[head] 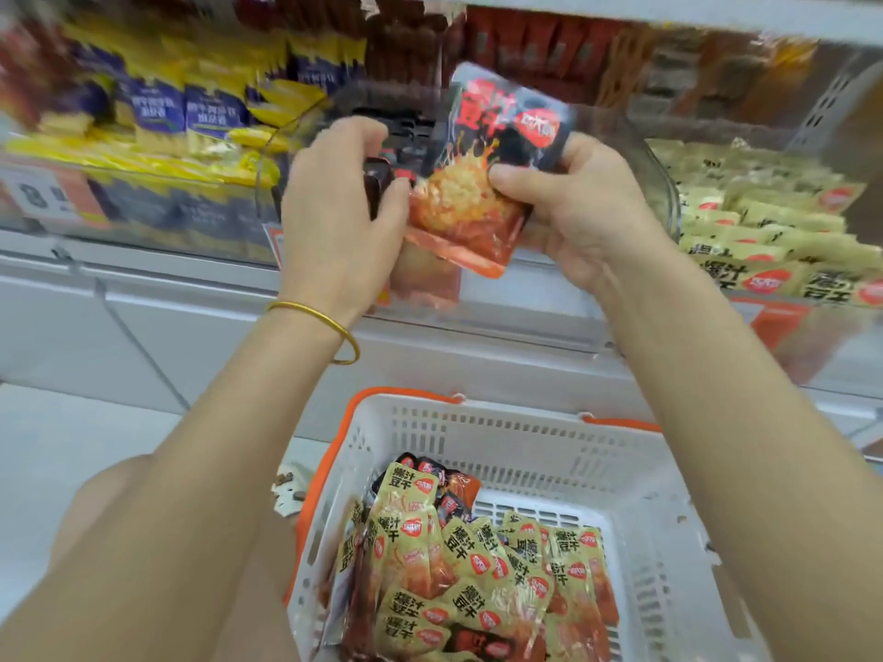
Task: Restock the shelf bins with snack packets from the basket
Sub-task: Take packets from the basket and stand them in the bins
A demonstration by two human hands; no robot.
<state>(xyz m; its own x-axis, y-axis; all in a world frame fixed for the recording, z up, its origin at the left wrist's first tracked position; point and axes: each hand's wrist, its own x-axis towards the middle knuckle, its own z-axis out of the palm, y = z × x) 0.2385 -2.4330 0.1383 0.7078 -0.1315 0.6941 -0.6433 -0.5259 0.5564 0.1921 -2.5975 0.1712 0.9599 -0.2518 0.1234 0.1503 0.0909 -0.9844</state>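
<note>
since the right hand (580, 207) pinches the black packet (482, 164) and the left hand (341, 207) grips more, drop them flat into the middle bin (662, 183), sparing the yellow ones.

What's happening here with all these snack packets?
A person is restocking a shop shelf. Their right hand pinches a black and red snack packet held up in front of a clear shelf bin, while the left hand grips more dark packets beside it. Below, a white basket with orange handles holds many yellow packets and a few dark ones. The neighbouring bins hold blue and yellow packets on the left and pale yellow ones on the right.
</note>
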